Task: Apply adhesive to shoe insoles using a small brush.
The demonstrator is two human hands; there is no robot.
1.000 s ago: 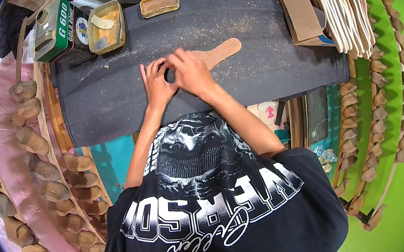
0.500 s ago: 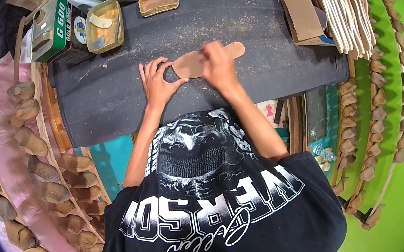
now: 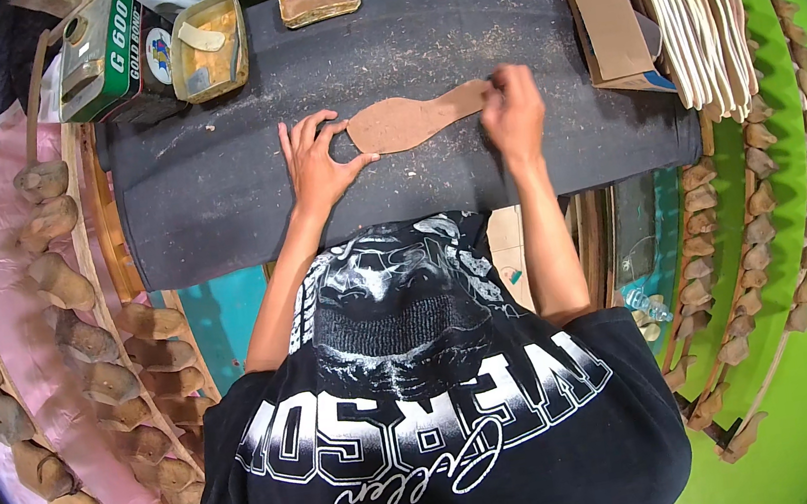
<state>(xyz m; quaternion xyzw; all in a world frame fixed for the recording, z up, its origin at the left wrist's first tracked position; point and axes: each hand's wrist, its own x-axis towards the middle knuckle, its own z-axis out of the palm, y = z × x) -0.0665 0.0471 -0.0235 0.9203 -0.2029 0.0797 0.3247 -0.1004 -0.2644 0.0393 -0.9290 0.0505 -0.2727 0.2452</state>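
A brown shoe insole [image 3: 398, 124] lies flat on the dark cloth, its broad end to the left and its narrow end to the right. With thumb and forefinger curved around the broad end, my left hand [image 3: 317, 162] holds the insole at its edge; the other fingers are raised apart. My right hand [image 3: 515, 112] is closed at the narrow end and covers its tip. Whatever the right fingers hold, if anything, is hidden.
At the back left stand a green-and-white metal can [image 3: 108, 62] and a yellowish tub [image 3: 212, 59] with scrapers. A shallow brown tray [image 3: 320, 2] sits nearby. Pale insoles [image 3: 699, 34] stack beside a cardboard box [image 3: 613, 30]. Wooden shoe lasts [image 3: 60, 284] line racks on both sides. Crumbs dot the cloth [image 3: 245, 191].
My right hand has slid right along the insole, from its middle to the narrow end, uncovering the middle. The left hand stays at the broad end.
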